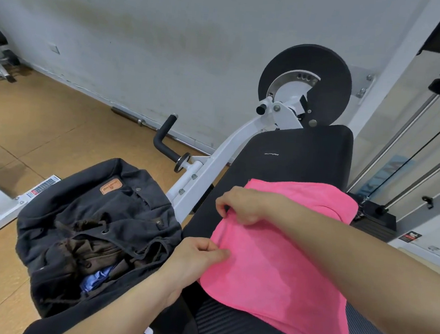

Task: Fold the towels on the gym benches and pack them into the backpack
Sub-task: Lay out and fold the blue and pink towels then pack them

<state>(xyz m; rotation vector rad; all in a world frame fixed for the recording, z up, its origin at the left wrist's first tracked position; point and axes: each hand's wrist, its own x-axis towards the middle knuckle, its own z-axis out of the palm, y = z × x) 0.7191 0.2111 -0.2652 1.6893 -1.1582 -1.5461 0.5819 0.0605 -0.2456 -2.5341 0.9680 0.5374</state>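
A pink towel (279,268) lies spread over the black padded gym bench (302,158). My left hand (197,258) pinches the towel's left edge near the front. My right hand (244,206) pinches the same edge a little farther up the bench. A dark backpack (94,222) stands open on the floor left of the bench, touching it. Inside its mouth a blue cloth (97,280) shows among brown lining and drawstrings.
The bench's white frame (213,166) and a black handle (164,138) rise between backpack and wall. A black round pad (327,77) sits behind the bench. A cable machine (414,157) stands at the right. Wooden floor (30,129) extends left, with a barbell by the wall.
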